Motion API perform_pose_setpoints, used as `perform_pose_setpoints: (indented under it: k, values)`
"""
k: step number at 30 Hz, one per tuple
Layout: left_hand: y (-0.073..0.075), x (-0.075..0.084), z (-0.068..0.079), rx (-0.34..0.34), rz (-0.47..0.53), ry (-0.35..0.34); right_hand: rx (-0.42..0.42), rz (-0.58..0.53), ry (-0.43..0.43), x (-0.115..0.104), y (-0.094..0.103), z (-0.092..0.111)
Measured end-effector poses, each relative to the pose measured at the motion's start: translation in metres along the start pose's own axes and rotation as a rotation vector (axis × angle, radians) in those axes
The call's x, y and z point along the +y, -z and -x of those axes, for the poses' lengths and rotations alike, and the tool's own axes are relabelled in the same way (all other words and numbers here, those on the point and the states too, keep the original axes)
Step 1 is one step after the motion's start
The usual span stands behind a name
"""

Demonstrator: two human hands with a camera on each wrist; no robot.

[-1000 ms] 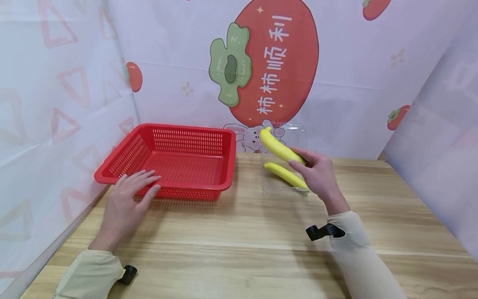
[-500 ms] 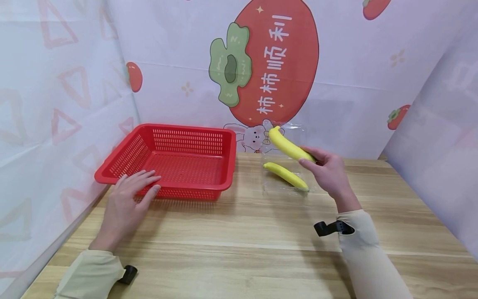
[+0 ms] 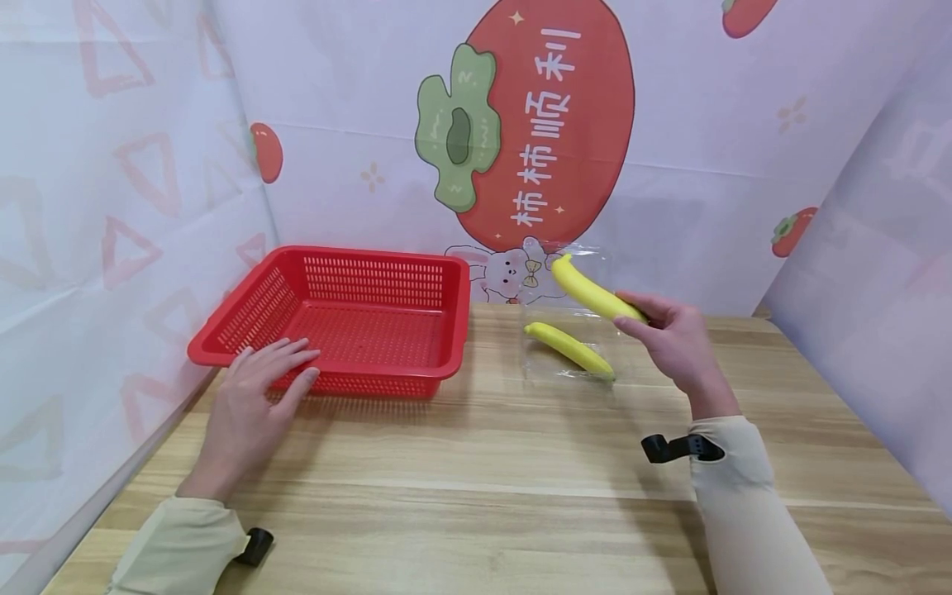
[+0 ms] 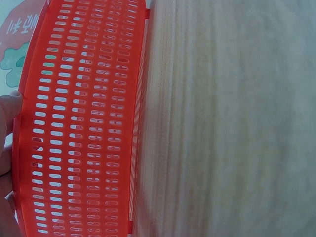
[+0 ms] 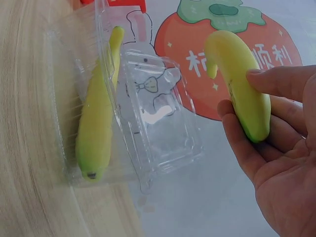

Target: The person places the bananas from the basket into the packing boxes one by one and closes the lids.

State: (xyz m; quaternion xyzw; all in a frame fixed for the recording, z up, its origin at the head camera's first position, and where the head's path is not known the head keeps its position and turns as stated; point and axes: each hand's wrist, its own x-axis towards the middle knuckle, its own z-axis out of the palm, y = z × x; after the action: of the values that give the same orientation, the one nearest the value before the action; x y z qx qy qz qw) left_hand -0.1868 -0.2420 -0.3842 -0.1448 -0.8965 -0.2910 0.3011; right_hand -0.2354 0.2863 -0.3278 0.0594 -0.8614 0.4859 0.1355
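On the table's [image 3: 476, 496] left side stands the basket [image 3: 372, 369], the left hand [image 3: 256, 397] at its near rim. To its right, one banana [image 3: 570, 350] lies in the plastic box [image 5: 168, 123]; the right hand [image 3: 680, 343] holds another banana [image 3: 595, 293] nearby. The backdrop [image 3: 692, 107] hangs behind.

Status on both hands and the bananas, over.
Right hand holds one banana. Left hand at near rim of red basket. Second banana in clear container; raised lid may obstruct.

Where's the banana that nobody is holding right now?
In the head view, the unheld banana lies in the clear plastic container, to the right of the red basket and just below the held banana in the right hand.
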Motion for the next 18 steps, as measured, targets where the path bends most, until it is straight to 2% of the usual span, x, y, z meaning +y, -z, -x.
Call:
perform_pose_setpoints:
  k: [8, 18]
  values:
    - [0.0, -0.001, 0.001, -0.007, -0.002, 0.005, -0.064, 0.05, 0.028, 0.008, 0.0, -0.001]
    - [0.0, -0.001, 0.0, -0.004, 0.0, 0.007, -0.245, 0.07, 0.02, 0.019, -0.004, -0.003]
